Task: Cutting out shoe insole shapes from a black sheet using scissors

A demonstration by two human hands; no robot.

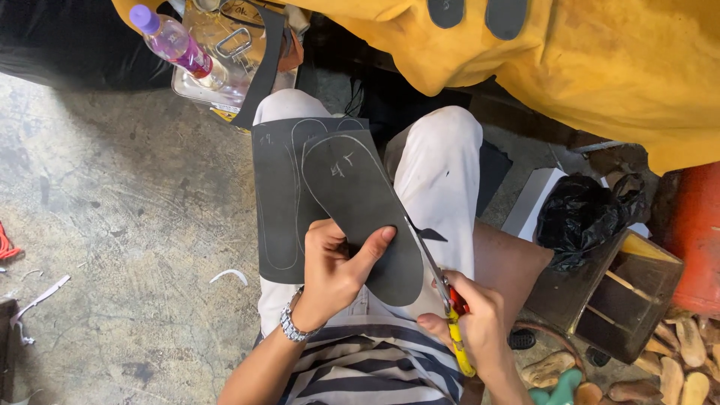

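The left hand (334,270) pinches the dark rubber sheet (330,195), thumb on top; just beside it the right hand (476,319) grips closed scissors (442,296) at the sheet's edge.

The dark grey, sole-shaped rubbery sheet (360,217) looks matt and smooth, with chalky outlines drawn on it. The scissors (444,300) have thin bright metal blades and glossy red and yellow plastic handles; the wristwatch band (292,324) is shiny linked metal. The grey concrete floor (127,225) looks rough and stained, the clear plastic bottle (176,41) glossy.
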